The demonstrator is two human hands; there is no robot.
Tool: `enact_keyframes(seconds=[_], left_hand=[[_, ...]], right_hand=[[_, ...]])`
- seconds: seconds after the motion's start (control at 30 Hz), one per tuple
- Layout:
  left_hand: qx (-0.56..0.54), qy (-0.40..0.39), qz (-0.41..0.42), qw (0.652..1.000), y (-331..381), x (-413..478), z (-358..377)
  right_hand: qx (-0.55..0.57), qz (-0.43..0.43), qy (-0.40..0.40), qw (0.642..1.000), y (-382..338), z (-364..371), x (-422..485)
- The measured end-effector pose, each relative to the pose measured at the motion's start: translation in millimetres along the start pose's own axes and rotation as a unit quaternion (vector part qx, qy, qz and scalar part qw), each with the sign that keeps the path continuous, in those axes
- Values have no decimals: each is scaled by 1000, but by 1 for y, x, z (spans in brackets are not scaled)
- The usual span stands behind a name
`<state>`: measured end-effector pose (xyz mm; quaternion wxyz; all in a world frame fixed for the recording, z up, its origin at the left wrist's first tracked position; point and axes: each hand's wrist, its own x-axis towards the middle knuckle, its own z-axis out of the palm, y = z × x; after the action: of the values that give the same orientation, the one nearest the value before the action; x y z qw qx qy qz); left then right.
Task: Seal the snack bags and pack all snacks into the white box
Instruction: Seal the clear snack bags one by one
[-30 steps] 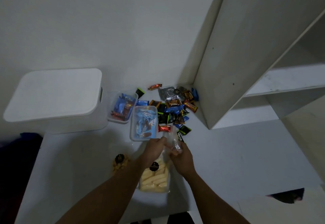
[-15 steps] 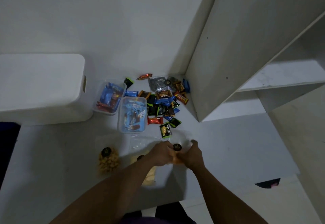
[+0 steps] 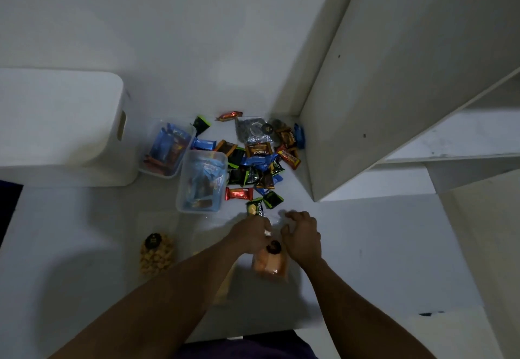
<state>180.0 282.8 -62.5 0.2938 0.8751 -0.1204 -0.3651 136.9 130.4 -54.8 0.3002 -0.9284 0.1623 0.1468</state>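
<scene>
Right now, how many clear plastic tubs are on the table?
2: the far tub beside the white box, the near tub beside the loose wrappers. No others visible.

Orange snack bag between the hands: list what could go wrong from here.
1. The left hand pinches the orange snack bag at its clear top. In this dim light an unsealed gap could go unnoticed and spill pieces.
2. The green packet lies right by the knuckles and could get knocked aside.
3. The white box looks lidded, so packing may stall until it is opened.

White box [image 3: 62, 125] left; tubs [image 3: 201, 181] beside; wrappers [image 3: 259, 161] right.
</scene>
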Motion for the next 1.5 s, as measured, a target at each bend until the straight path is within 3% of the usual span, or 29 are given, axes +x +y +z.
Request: enact_keyframes(seconds=[0.17,0.53,0.73,0.93,1.07,1.2,1.27,1.37,1.5], left_hand=[[-13,102,8,995,18,35,-38],[-31,246,-4,969,20,118,-134],[13,244,3,970,6,169,-154],[57,258,-15,964,-4,185,-152],[56,269,-24,961,-8,186,-150],[12,261,-38,964,-6,179,-152],[-16,264,-42,964,-7,172,-155],[-60,274,-40,959,-7,158,-162],[-126,326,-21,937,2,130,-183]], right_hand=[[102,-45,42,993,-15,-20,59],[177,-65,68,980,-83,-50,171],[134,32,116,984,-111,-54,248],[37,103,13,994,-118,-57,303],[64,139,36,988,-128,-57,308],[22,102,84,991,-134,-64,297],[67,38,92,993,-139,-71,289],[196,-49,59,978,-158,-87,272],[180,-137,14,974,-196,-117,241]])
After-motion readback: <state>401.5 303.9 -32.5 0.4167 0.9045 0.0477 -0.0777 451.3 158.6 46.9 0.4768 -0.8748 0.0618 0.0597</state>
